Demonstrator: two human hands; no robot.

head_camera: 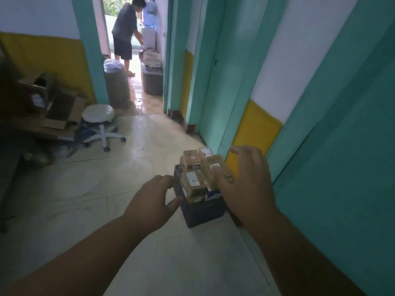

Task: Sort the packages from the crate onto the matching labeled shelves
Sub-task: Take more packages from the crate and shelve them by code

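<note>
While both hands reach forward, the dark crate sits on the tiled floor beside the teal wall, heaped with brown packages (several bear white labels). Left hand hangs loosely curled, holding nothing; right hand spreads open above the packages.

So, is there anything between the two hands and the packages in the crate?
Nothing visible stands in the way. The left hand and right hand reach, fingers spread, toward the dark crate on the floor, and the brown packages lie piled uncovered on top. The right hand already overlaps them in the view; contact cannot be told.
</note>
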